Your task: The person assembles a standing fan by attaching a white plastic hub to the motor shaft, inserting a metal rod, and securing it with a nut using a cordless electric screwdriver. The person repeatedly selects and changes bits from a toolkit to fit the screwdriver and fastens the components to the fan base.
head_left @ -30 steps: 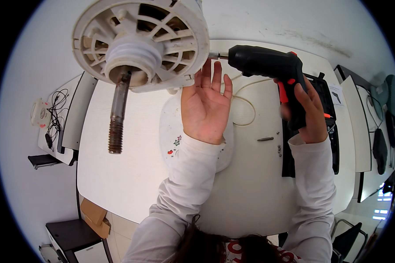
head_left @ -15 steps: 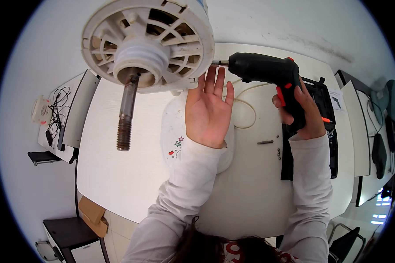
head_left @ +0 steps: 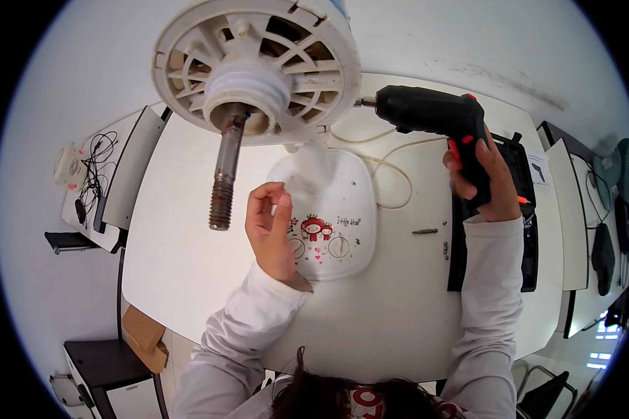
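The right hand (head_left: 486, 178) grips a black electric screwdriver (head_left: 433, 115) — bit at the 3 o'clock rim of the white fan motor housing (head_left: 258, 63) — left hand (head_left: 271, 227) loosely curled, empty; likely unscrewing, needing steady aim.

At nine o'clock I see tangled black cables (head_left: 91, 174), at seven a cardboard piece (head_left: 145, 336) beside my white bench (head_left: 189, 237).

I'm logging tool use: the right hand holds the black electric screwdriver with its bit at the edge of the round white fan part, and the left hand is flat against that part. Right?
Not quite. In the head view the left hand is off the round white fan part, fingers curled, above the table. The right hand does hold the black electric screwdriver at the part's edge.
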`<state>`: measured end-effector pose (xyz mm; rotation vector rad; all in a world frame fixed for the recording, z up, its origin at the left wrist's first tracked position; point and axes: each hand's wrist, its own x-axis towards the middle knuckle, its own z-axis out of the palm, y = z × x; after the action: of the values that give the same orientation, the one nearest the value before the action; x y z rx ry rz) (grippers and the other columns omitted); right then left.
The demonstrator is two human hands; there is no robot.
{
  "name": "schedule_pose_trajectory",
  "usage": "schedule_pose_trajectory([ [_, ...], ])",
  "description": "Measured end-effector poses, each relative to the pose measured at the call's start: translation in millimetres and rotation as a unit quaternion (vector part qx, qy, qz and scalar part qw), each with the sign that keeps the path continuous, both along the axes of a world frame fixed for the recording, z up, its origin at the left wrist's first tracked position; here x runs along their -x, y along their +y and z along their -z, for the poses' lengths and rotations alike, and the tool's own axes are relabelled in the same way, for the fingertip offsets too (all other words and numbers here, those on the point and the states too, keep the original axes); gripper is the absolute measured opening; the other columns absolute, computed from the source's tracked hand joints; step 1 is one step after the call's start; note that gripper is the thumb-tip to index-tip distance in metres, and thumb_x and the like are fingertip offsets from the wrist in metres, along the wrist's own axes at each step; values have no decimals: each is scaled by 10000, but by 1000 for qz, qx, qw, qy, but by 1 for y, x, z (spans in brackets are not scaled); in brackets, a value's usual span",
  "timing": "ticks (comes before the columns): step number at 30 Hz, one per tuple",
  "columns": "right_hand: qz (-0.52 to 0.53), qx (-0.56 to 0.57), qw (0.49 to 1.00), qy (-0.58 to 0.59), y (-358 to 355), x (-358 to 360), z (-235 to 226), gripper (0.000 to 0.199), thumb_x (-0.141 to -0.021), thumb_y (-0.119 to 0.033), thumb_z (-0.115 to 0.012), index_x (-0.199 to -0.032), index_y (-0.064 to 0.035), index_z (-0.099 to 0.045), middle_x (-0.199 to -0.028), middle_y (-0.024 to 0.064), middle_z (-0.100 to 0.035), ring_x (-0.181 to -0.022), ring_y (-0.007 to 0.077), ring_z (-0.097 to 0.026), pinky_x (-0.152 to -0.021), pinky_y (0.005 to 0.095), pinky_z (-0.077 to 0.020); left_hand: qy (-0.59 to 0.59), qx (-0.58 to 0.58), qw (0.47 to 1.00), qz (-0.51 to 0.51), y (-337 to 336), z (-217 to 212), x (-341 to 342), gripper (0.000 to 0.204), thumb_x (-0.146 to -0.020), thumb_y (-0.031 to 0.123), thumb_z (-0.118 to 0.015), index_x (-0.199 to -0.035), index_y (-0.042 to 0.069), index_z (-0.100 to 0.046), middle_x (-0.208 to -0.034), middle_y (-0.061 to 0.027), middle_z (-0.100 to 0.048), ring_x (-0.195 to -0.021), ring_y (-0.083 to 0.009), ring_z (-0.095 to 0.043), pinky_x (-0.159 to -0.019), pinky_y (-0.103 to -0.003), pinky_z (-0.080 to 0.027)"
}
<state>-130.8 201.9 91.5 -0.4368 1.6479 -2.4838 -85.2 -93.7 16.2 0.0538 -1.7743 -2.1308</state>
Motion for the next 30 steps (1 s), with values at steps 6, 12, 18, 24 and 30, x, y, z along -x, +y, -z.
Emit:
schedule_pose_trajectory([
  [6, 30, -19, 999, 11, -1, 1, -1, 495, -947, -320, -469, -1374, -117, -322, -799, 95, -539, -442, 61, -376, -430, 183, -328, -10, 66, 998, 19, 6, -4, 8, 446, -862, 135, -581, -1261, -12, -447, -1256, -110, -480, -1185, -190, -433, -994, -314, -345],
  [12, 42, -23, 999, 10, -4, 1, -1, 488, -949, -316, -465, -1373, -121, -323, -791, 88, -528, -444, 57, -375, -426, 182, -328, -48, 66, 991, 111, -13, -2, 16, 470, -865, 126, -572, -1303, 16, -441, -1311, -119, -479, -1253, -211, -412, -1063, -388, -264],
  [18, 37, -14, 999, 36, -3, 5, 2, 481, -951, -301, -468, -1369, -113, -322, -811, 84, -526, -452, 57, -387, -424, 182, -338, -43, 120, 982, 139, -26, -7, 28, 426, -870, 105, -550, -1281, 14, -488, -1280, -96, -524, -1239, -195, -437, -1059, -374, -269],
  [24, 28, -4, 999, 17, -4, 6, 3, 478, -955, -296, -465, -1375, -124, -314, -813, 82, -525, -454, 55, -401, -422, 181, -348, -40, 101, 980, 166, -42, 14, 41, 386, -897, 77, -511, -1275, 3, -508, -1306, -116, -512, -1228, -200, -453, -1045, -341, -300],
  [30, 28, -15, 999, 23, -4, 5, 4, 499, -957, -309, -467, -1394, -138, -297, -796, 83, -530, -445, 51, -402, -417, 177, -346, -1, 129, 974, 188, -48, 14, 45, 366, -895, 21, -490, -1257, -6, -527, -1311, -131, -504, -1228, -209, -453, -1038, -327, -315],
])
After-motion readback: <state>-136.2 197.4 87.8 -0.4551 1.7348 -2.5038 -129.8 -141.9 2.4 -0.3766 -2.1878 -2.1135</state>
